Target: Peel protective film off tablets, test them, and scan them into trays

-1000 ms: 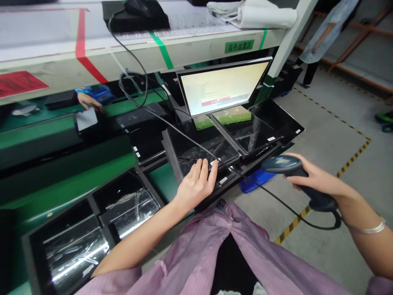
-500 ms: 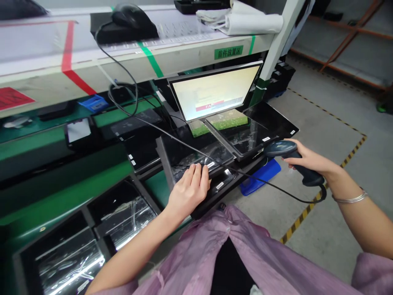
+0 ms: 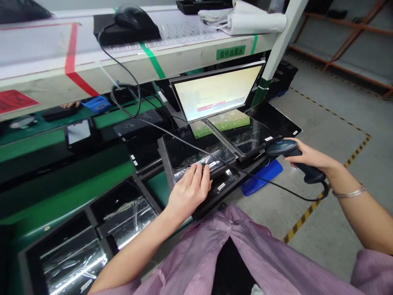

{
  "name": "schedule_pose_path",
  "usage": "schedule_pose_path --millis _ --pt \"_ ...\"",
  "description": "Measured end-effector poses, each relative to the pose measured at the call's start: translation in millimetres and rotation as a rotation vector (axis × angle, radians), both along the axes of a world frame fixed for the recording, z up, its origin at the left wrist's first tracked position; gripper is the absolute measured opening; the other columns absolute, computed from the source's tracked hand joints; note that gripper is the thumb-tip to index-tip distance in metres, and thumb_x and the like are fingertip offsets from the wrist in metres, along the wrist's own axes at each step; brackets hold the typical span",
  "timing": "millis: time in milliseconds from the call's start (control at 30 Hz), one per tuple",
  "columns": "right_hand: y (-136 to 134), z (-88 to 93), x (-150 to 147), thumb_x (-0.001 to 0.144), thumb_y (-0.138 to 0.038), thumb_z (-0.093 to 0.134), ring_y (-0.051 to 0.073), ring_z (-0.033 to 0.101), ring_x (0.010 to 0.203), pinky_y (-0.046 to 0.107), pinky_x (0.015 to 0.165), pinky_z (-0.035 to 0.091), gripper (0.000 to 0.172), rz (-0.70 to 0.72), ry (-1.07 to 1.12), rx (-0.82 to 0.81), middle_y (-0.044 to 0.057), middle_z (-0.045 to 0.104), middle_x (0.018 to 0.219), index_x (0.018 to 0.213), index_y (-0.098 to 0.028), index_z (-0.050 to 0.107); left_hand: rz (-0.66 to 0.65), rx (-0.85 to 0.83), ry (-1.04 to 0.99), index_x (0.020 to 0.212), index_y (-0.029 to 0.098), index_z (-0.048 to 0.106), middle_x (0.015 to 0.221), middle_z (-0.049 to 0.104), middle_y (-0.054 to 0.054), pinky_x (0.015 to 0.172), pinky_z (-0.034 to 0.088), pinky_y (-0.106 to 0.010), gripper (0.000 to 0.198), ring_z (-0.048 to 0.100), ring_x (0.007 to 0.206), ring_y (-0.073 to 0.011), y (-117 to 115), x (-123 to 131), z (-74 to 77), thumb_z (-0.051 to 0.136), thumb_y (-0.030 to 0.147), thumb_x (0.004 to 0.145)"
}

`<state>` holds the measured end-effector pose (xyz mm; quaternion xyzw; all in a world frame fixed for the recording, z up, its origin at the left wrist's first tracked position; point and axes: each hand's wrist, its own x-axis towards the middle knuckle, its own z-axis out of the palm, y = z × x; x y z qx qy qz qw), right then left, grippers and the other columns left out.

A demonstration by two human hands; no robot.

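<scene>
Below the monitor, right grip clamped on scanner, left grip apart on panel, cable across it.

**Even overhead light, wide-angle bend**

Bright, diffuse light falls from above; the monitor glows washed-out, its text unreadable; white glare streaks the film-wrapped panels; under the shelf it turns dim; the left hand and barcode scanner are sharp; straight lines bow toward the edges.

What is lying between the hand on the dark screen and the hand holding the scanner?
The black cable of the scanner crosses that gap, over a blue tray, seen in the head view.
</scene>
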<state>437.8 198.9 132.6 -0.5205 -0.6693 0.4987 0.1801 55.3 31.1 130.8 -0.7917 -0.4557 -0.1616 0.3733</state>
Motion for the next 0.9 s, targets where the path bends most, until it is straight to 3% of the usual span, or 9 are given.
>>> schedule_pose_path --millis 567,900 --pt "10.1 3.4 -4.8 0.067 -0.03 0.074 0.015 0.056 0.055 0.031 0.05 0.05 0.075 0.043 0.005 -0.002 -0.003 0.056 0.074 0.132 -0.023 0.036 -0.005 -0.024 -0.022 0.106 0.001 0.063 0.096 0.073 -0.018 0.07 0.056 -0.031 0.03 0.071 0.086 -0.0275 3.9 -1.9 1.7 0.055 0.026 0.09" --pt "8.4 1.9 -5.4 0.066 -0.032 0.077 0.016 0.056 0.055 0.03 0.048 0.051 0.075 -0.006 0.012 -0.03 -0.002 0.057 0.076 0.13 -0.023 0.038 -0.006 -0.025 -0.014 0.104 0.001 0.064 0.097 0.072 -0.019 0.072 0.055 -0.031 0.029 0.07 0.087 -0.0269 3.1 -1.9 1.6 0.056 0.025 0.089"
